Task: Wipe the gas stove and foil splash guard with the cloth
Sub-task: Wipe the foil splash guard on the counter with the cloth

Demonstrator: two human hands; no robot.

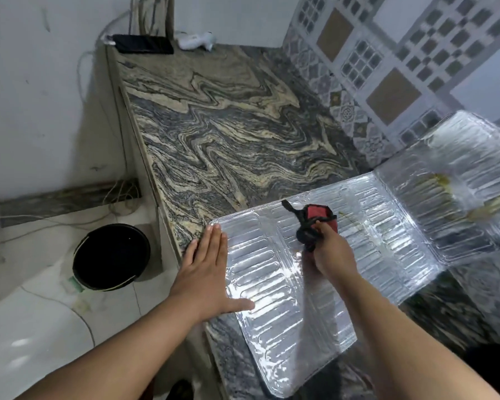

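**Foil guard flat on the surface, cloth pressed on it**

Foil guard (272,298) lies on the marbled surface (214,125) (far panels stained yellow). Left hand (205,272) rests open and flat on its left edge. Right hand (329,252) has its grip closed around the red-and-black cloth (315,223), touching the foil.

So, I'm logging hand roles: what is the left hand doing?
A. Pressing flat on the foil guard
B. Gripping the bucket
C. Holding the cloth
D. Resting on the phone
A: the left hand lies open, palm down on the foil guard's left edge, while the right hand holds the cloth.
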